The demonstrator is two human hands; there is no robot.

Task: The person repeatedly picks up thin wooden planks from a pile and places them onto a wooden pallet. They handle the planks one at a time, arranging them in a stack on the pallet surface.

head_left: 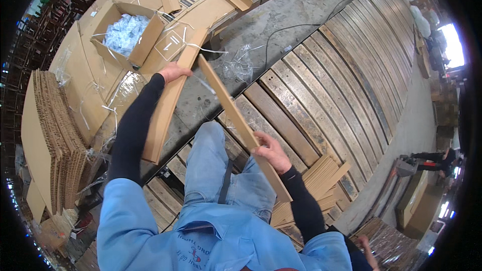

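Observation:
My left hand (174,72) is closed on the edge of a long tan cardboard strip (168,113), which slants beside the cardboard-covered surface. My right hand (270,151) grips a second long, narrow tan strip (235,112) near its lower part. That strip tilts across the front of my legs, its far tip close to the first strip but apart from it. The fingers of my right hand bend around its edge. Next to my right forearm lies a fanned pile of similar strips (324,176) on the wooden slats.
An open carton (153,40) with clear plastic packets stands on flattened cardboard (75,65) at left. Stacked cardboard sheets (55,145) stand nearer. A slatted wooden platform (321,85) stretches right. A black cable (281,29) and plastic film (240,65) lie on the floor. Another person's hand (368,252) shows lower right.

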